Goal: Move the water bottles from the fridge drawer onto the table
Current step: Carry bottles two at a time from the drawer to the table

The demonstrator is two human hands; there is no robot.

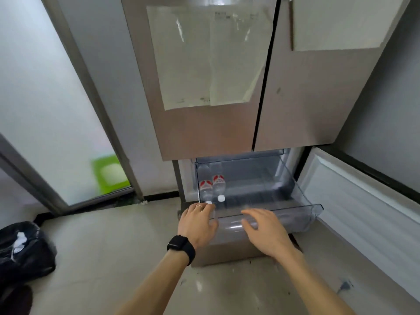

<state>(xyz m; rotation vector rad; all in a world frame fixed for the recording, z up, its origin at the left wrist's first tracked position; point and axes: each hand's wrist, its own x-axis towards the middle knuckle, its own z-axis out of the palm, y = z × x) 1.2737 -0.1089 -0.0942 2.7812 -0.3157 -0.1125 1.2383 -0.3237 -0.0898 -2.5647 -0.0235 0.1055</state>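
Water bottles point(218, 187), two, lie in the fridge drawer point(295, 211); none is out. Left hand point(197, 221) grip unclear; right hand point(263, 230) spread.

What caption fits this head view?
Left hand and right hand at clear plastic fridge drawer holding two red-labelled clear water bottles.

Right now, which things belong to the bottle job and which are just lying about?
Job: left bottle, right bottle, drawer, left hand, right hand.
Lying about: black bag, green square, door paper.
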